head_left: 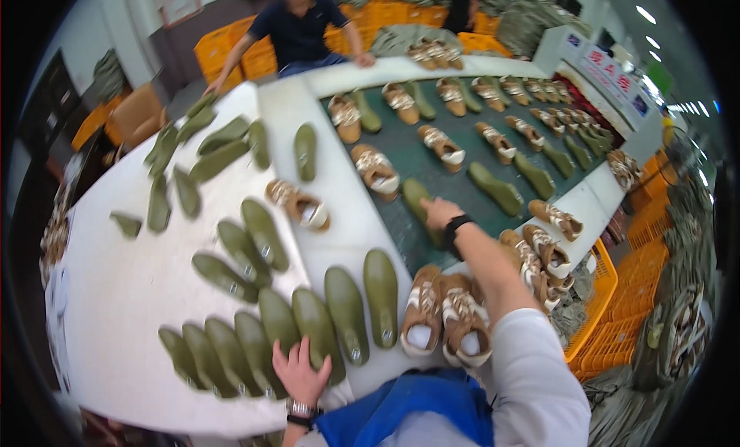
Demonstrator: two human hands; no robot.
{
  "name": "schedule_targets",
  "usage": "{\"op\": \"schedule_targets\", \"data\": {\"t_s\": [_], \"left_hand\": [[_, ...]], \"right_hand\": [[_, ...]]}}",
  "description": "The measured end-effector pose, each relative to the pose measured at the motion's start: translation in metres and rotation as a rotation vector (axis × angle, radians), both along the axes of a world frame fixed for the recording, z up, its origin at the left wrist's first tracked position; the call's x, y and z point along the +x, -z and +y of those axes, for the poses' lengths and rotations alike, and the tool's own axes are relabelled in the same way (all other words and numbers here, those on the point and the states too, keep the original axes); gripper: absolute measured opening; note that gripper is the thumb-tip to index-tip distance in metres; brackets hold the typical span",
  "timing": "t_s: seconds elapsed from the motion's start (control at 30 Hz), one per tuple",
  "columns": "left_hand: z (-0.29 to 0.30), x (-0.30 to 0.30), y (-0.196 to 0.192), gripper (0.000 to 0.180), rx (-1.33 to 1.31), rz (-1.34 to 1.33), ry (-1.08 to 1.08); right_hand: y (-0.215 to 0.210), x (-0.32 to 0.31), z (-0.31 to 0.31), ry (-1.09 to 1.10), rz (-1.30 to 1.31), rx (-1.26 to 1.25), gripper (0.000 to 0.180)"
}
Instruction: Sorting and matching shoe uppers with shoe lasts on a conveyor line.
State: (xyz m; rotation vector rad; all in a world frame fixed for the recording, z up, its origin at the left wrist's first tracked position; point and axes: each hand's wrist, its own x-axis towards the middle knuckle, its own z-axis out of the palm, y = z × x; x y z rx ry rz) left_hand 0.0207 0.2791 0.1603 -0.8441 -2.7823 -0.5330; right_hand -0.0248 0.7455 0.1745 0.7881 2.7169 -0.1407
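Several olive-green foot-shaped insoles (316,324) stand side by side in a slanting row along the near edge of the white table. My left hand (301,375) rests over the lower ends of two of them, its fingers spread. Out on the dark green conveyor belt (401,235), my right hand (442,214) grips the right edge of another insole (417,197); its thumb is hidden. Below my right forearm stand brown-and-white sneakers (465,316), close to my blue apron. One more sneaker (297,203) lies on the table left of the belt.
Rows of sneakers and insoles cover the belt farther off. Loose insoles (220,158) are scattered on the white table (123,293). A seated person (301,31) rests both hands on its far edge. Orange crates (597,293) stand at the right, beside more sneakers (532,254).
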Motion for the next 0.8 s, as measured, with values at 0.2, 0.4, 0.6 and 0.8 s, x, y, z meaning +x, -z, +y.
{"op": "schedule_targets", "data": {"t_s": [0.2, 0.4, 0.6, 0.8], "left_hand": [[-0.008, 0.004, 0.002, 0.054, 0.036, 0.054, -0.028], [-0.004, 0.009, 0.013, 0.052, 0.055, 0.101, -0.091], [0.007, 0.027, 0.026, 0.051, 0.053, 0.106, -0.229], [-0.006, 0.046, 0.016, 0.071, 0.161, 0.042, -0.167]], "right_hand": [[-0.069, 0.047, -0.112, -0.564, 0.144, -0.501, 0.054], [-0.032, 0.082, -0.232, -0.429, 0.142, -0.238, 0.057], [0.013, 0.075, -0.281, -0.246, 0.088, -0.289, 0.083], [0.018, 0.093, -0.275, -0.293, 0.185, -0.299, 0.083]]}}
